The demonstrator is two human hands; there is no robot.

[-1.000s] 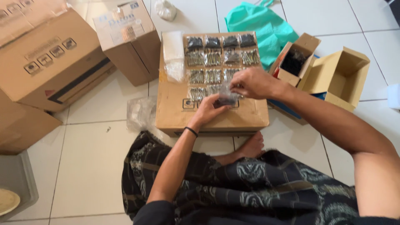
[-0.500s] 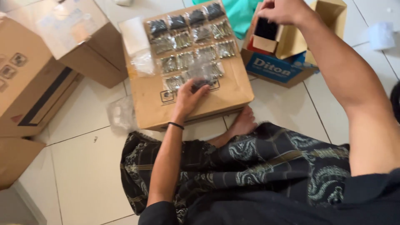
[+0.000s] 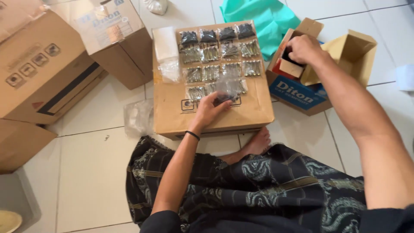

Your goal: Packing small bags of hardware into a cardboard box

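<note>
The left hand (image 3: 210, 108) pinched a clear bag (image 3: 227, 88) on the flat carton (image 3: 254, 113), beside rows of filled bags (image 3: 217, 54); a careless pull could have scattered them. The right hand (image 3: 304, 48) reached into the open box (image 3: 297, 88), its fingers hidden, so its grip could not be told

Bare floor tiles (image 3: 92, 168) lie open at lower left. Stacked cardboard boxes (image 3: 56, 64) block the upper left; the flat carton (image 3: 250, 112) fills centre frame, the open box (image 3: 340, 56) crowds upper right.
</note>
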